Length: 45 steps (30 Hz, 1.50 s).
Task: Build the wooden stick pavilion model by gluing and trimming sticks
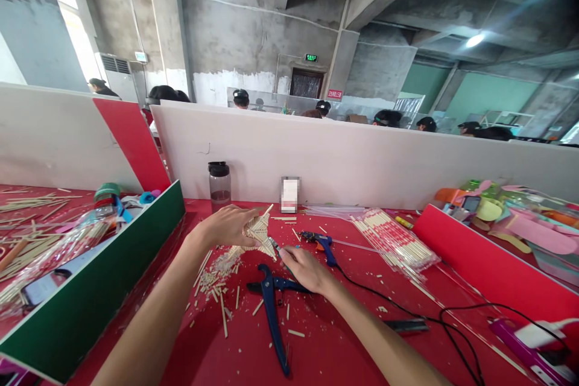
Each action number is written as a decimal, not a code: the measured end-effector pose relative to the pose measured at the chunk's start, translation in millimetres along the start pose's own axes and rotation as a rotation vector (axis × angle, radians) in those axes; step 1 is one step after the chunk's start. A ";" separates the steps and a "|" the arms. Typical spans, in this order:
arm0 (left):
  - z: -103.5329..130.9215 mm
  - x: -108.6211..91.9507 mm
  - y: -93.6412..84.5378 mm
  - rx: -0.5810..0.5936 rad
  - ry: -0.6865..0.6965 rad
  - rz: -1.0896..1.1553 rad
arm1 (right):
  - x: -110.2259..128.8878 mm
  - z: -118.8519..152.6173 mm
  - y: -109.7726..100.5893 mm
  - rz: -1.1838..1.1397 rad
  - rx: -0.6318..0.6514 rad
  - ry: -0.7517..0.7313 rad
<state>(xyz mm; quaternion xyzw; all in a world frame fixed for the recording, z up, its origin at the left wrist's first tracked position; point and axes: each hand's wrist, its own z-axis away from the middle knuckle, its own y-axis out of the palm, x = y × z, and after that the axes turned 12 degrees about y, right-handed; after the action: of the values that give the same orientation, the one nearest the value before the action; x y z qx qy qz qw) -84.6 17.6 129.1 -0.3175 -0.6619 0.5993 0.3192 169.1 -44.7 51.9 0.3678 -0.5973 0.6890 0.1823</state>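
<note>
My left hand is closed on a star-shaped piece of pale wooden sticks, holding it above the red table. To its right, my right hand grips a slim tool with a dark tip close to the edge of the star; I cannot make out whether they touch. Below the hands lies a dark blue cutter with its handles spread. A blue glue gun rests on its side beyond my right hand. Stick scraps are heaped beneath my left hand.
A dark-lidded bottle and a phone stand against the white partition. Bagged sticks lie at right. Green and red boards flank the workspace. A black cable crosses the right side. People sit beyond.
</note>
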 end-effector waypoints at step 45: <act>-2.0 -2.1 2.8 -0.004 -0.019 -0.016 | 8.2 -0.8 -1.3 0.102 -0.006 -0.017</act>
<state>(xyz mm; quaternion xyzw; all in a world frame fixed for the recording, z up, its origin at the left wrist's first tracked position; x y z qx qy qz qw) -81.7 17.3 126.4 -0.3071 -0.6685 0.5985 0.3173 164.3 -45.3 58.8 0.3422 -0.6189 0.6924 0.1429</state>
